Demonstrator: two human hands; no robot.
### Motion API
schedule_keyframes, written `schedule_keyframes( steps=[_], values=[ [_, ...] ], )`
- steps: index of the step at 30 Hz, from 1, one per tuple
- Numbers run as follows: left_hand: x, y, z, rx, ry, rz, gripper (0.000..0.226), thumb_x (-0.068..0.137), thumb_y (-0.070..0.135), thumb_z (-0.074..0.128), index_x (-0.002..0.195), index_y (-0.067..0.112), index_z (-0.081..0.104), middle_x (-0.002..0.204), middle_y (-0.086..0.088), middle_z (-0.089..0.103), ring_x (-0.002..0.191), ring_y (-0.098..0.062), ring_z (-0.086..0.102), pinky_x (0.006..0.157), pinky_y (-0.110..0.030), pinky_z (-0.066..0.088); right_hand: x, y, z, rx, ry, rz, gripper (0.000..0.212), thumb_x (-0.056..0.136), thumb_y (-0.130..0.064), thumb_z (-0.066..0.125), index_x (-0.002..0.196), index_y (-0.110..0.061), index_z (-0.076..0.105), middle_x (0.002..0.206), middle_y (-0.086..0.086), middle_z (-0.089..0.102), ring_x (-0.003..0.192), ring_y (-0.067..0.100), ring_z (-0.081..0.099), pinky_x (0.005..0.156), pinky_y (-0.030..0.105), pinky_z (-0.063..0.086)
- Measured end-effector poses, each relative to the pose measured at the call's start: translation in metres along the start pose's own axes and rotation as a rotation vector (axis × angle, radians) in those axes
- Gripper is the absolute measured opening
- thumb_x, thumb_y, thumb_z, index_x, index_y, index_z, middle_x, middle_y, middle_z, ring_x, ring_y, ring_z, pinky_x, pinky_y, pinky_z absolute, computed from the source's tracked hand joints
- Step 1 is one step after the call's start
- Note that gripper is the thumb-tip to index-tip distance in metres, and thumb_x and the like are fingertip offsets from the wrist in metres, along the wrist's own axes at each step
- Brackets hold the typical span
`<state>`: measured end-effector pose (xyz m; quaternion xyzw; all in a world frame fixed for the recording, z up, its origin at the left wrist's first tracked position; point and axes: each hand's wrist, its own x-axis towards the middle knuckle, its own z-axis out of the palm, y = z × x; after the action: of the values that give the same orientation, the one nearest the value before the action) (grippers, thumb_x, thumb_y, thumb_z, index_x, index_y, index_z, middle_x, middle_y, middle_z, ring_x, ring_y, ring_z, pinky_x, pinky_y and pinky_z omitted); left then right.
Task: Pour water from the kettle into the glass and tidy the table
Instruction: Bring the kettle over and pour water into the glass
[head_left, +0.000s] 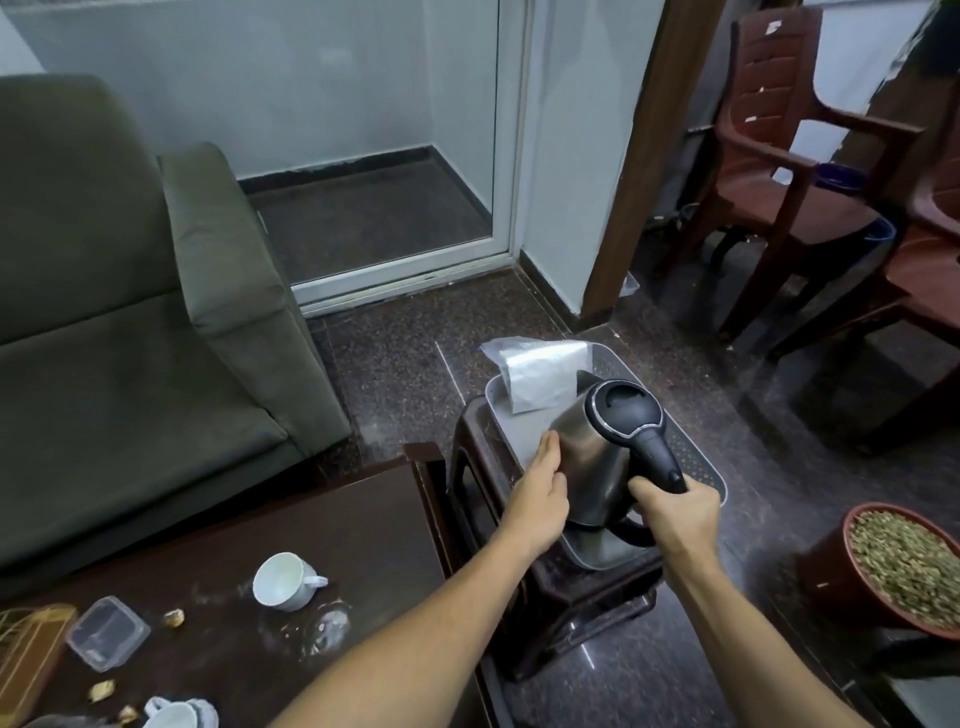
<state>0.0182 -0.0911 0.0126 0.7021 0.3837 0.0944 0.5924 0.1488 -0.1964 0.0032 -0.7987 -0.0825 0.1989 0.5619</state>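
Note:
A steel kettle (597, 457) with a black lid and handle stands tilted on its black base in a grey tray (698, 457) on a dark stool. My right hand (675, 514) grips the kettle's handle low down. My left hand (540, 493) rests flat against the kettle's left side. A clear glass (327, 626) stands on the dark wooden table (363, 519) at lower left, beside a white cup (283, 579) lying on its side.
A silver foil pouch (540, 376) lies at the tray's far end. The table also carries a clear plastic box (106, 631), crumpled scraps and another white cup (176, 714). A green sofa (130, 312) stands left, maroon plastic chairs (789, 171) right, a pebble-filled pot (904, 566) near right.

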Motion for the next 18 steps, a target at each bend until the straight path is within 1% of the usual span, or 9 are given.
schedule_keyframes(
  steps=[1,3,6,8,10,12,14,18],
  values=[
    [-0.003,0.001,-0.001,-0.01,0.011,0.01,0.059,0.109,0.008,0.034,0.163,0.019,0.012,0.171,0.009,0.005,0.155,-0.003,0.003,0.123,-0.019,0.002,-0.002,-0.004,0.001,0.008,-0.002,-0.009,0.034,0.051,-0.029,0.067,0.062,0.001,0.056,0.057,0.001,0.051,0.056,0.015,0.048,0.055,0.033,0.041],
    [-0.007,0.003,-0.005,-0.034,0.049,0.033,0.06,0.108,0.009,0.035,0.163,0.02,0.013,0.17,0.01,0.006,0.155,-0.002,0.004,0.127,-0.023,0.004,-0.007,-0.015,0.003,0.014,-0.004,-0.032,0.027,0.049,-0.031,0.066,0.06,-0.009,0.056,0.056,-0.001,0.048,0.054,0.013,0.045,0.052,0.031,0.039],
    [-0.017,0.009,-0.013,-0.059,0.129,0.087,0.06,0.108,0.012,0.04,0.162,0.021,0.017,0.17,0.011,0.011,0.155,0.0,0.007,0.129,-0.03,0.011,-0.016,-0.032,0.007,0.005,0.006,-0.08,0.023,0.05,-0.03,0.066,0.053,-0.017,0.048,0.052,-0.006,0.043,0.051,0.013,0.04,0.052,0.03,0.037],
    [-0.025,0.014,-0.018,-0.065,0.167,0.119,0.061,0.107,0.017,0.044,0.162,0.023,0.018,0.17,0.013,0.012,0.155,0.0,0.008,0.129,-0.032,0.014,-0.023,-0.042,0.01,-0.014,0.028,-0.088,0.031,0.047,-0.034,0.066,0.053,-0.009,0.048,0.047,-0.008,0.043,0.046,0.01,0.04,0.051,0.029,0.038],
    [-0.036,0.019,-0.025,-0.048,0.214,0.145,0.064,0.106,0.02,0.049,0.162,0.023,0.019,0.17,0.013,0.014,0.155,0.0,0.01,0.129,-0.029,0.014,-0.034,-0.053,0.013,-0.016,0.045,-0.089,0.044,0.045,-0.038,0.065,0.06,0.001,0.054,0.047,-0.005,0.049,0.045,0.011,0.044,0.05,0.029,0.042],
    [-0.049,0.022,-0.036,-0.018,0.262,0.159,0.066,0.104,0.023,0.053,0.162,0.024,0.021,0.169,0.012,0.017,0.154,-0.002,0.013,0.127,-0.026,0.015,-0.047,-0.064,0.017,-0.009,0.027,-0.09,0.045,0.045,-0.039,0.067,0.063,0.001,0.059,0.048,-0.002,0.053,0.048,0.014,0.051,0.051,0.032,0.045],
    [-0.067,0.025,-0.05,0.002,0.311,0.165,0.068,0.102,0.027,0.057,0.161,0.025,0.024,0.167,0.01,0.022,0.153,-0.005,0.018,0.126,-0.027,0.019,-0.065,-0.073,0.022,-0.007,0.0,-0.097,0.041,0.047,-0.037,0.069,0.063,-0.001,0.06,0.049,-0.002,0.054,0.049,0.016,0.053,0.051,0.034,0.046],
    [-0.107,0.023,-0.081,0.042,0.397,0.186,0.067,0.101,0.028,0.059,0.16,0.023,0.028,0.165,0.007,0.028,0.152,-0.008,0.024,0.124,-0.026,0.021,-0.107,-0.092,0.037,0.017,-0.032,-0.106,0.043,0.047,-0.035,0.069,0.067,0.002,0.058,0.047,-0.004,0.049,0.046,0.012,0.045,0.045,0.03,0.041]
  ],
)
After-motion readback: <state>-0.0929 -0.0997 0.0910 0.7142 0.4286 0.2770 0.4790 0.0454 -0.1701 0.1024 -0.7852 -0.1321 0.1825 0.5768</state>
